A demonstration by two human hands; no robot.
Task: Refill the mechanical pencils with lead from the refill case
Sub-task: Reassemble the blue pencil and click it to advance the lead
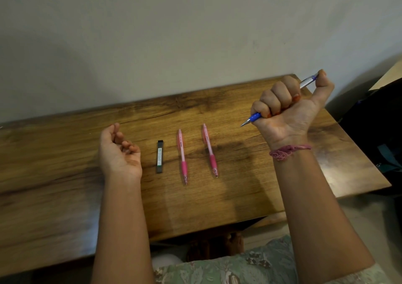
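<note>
My right hand (289,107) is raised above the right part of the wooden table (65,175) and grips a blue and silver mechanical pencil (255,116) in a fist, thumb on its top end, tip pointing left and down. Two pink mechanical pencils lie side by side on the table, one (182,156) left of the other (210,150), tips toward me. A dark lead refill case (160,156) lies just left of them. My left hand (118,151) rests on the table left of the case, palm up, fingers loosely curled, holding nothing.
A plain wall (195,33) stands right behind the table. Dark bags or furniture (374,127) sit beyond the table's right edge. The table's near edge runs diagonally above my lap, where patterned green cloth (239,266) shows.
</note>
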